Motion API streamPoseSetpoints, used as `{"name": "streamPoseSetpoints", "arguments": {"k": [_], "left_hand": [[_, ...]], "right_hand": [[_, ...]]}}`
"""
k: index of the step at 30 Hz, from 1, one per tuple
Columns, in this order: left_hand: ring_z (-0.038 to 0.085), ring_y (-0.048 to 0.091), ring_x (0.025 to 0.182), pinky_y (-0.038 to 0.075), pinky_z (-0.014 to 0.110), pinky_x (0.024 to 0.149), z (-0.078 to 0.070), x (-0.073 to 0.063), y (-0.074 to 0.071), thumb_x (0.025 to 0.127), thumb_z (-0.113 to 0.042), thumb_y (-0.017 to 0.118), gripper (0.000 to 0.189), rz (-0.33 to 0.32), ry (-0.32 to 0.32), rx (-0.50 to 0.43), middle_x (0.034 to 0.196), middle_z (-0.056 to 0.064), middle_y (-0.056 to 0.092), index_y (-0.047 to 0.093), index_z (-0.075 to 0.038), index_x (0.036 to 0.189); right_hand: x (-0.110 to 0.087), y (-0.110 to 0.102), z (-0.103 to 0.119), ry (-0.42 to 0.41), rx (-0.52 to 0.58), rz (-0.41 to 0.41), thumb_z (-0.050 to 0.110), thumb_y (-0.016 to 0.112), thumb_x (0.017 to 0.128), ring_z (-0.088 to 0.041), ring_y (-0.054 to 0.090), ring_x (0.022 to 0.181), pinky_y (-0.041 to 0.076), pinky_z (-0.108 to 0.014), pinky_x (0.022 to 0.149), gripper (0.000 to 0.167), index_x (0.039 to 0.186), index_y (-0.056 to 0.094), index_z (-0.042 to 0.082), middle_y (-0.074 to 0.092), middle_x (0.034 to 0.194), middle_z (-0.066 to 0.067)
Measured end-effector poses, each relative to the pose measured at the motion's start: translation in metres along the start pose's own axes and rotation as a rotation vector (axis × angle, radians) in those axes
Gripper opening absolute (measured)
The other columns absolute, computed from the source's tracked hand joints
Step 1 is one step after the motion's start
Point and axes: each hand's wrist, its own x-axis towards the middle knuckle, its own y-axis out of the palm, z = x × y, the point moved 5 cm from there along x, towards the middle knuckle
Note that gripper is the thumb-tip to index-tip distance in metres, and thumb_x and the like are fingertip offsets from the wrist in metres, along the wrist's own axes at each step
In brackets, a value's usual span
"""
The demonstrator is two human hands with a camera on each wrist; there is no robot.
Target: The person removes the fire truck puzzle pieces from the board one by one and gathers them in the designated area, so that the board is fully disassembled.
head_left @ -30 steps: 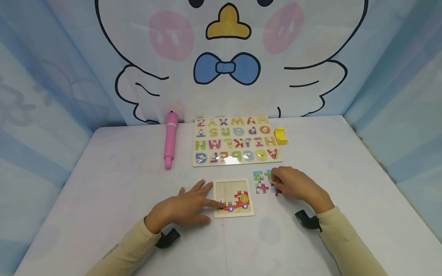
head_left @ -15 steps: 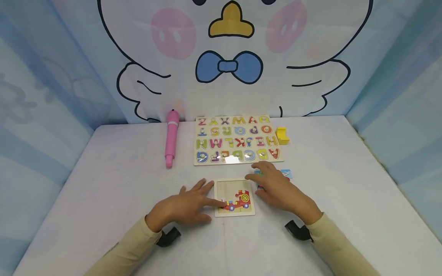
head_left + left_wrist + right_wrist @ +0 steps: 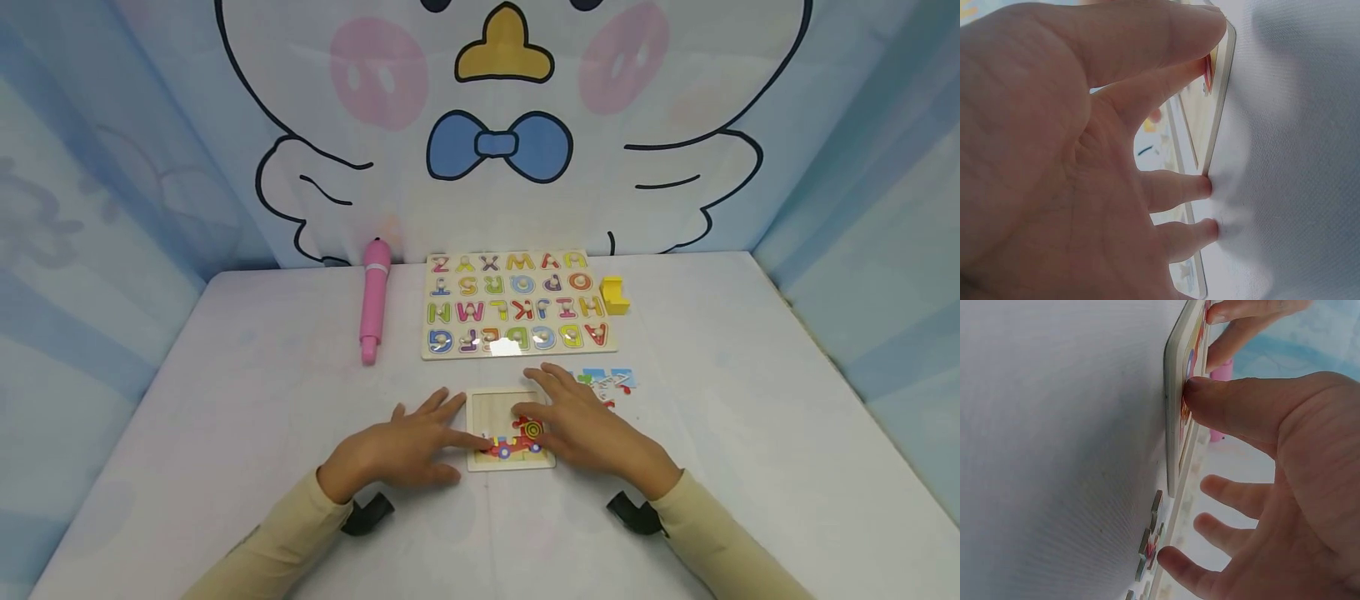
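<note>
A small square wooden puzzle tray [image 3: 491, 406] lies in front of me, with red train pieces [image 3: 508, 451] along its lower part. Stretched from the left, my left hand [image 3: 397, 452] rests its index fingertip on the train's left end; its other fingers are spread beside the tray. My right hand [image 3: 588, 429] reaches over the tray's right side, its thumb [image 3: 1229, 406] touching the train pieces and its index finger extended above them. No piece shows in its grasp. Loose jigsaw pieces [image 3: 611, 380] lie just beyond the right hand, partly hidden by it.
Behind the tray lies a wooden alphabet board [image 3: 517, 321] with knobbed letters. A pink pen-like stick [image 3: 374, 304] stands off to its left, and a yellow block [image 3: 614, 297] touches or nearly touches its right side. A printed curtain [image 3: 495, 212] closes off the back.
My right hand has moved left from the loose pieces to the tray, its fingers spreading out. The left hand has stayed on the tray. The loose pieces are more exposed.
</note>
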Motion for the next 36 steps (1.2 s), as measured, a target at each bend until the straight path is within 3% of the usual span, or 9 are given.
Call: {"name": "streamPoseSetpoints", "arguments": {"k": [6,16,22,36], "left_hand": [[0.037,0.008,0.156,0.018,0.078,0.110,-0.0002,0.0004,-0.0007,0.095,-0.033,0.074,0.050,-0.003,-0.004,0.008,0.169,0.010,0.022,0.060,-0.043,0.142],[0.035,0.007,0.157,0.016,0.077,0.111,-0.0005,0.0005,0.0004,0.096,-0.032,0.073,0.049,0.004,-0.019,-0.007,0.169,0.008,0.021,0.061,-0.043,0.141],[0.035,0.007,0.157,0.016,0.077,0.111,-0.0009,0.0007,0.0007,0.095,-0.033,0.073,0.049,0.007,-0.021,-0.004,0.169,0.007,0.021,0.060,-0.045,0.141],[0.035,0.007,0.157,0.015,0.077,0.111,-0.0017,-0.0007,0.0005,0.095,-0.034,0.074,0.049,0.003,-0.022,-0.020,0.169,0.008,0.022,0.061,-0.044,0.141]], "right_hand": [[0.0008,-0.0002,0.0006,0.023,0.016,0.008,0.019,0.080,0.089,-0.043,0.031,0.146,0.035,-0.063,0.112,0.039,0.127,0.072,0.018,0.046,0.152,-0.018],[0.0015,0.0009,0.0035,0.032,0.029,-0.011,0.017,0.078,0.091,-0.032,0.047,0.129,0.046,-0.053,0.103,0.036,0.126,0.070,0.016,0.056,0.135,-0.012],[0.0000,0.0011,0.0042,0.029,0.049,0.000,0.013,0.077,0.091,-0.022,0.053,0.107,0.052,-0.041,0.091,0.036,0.126,0.068,0.014,0.061,0.116,-0.005],[0.0007,0.0019,0.0050,0.062,0.080,0.021,0.012,0.074,0.094,-0.012,0.054,0.082,0.051,-0.027,0.071,0.033,0.126,0.065,0.014,0.058,0.103,0.001]]}}
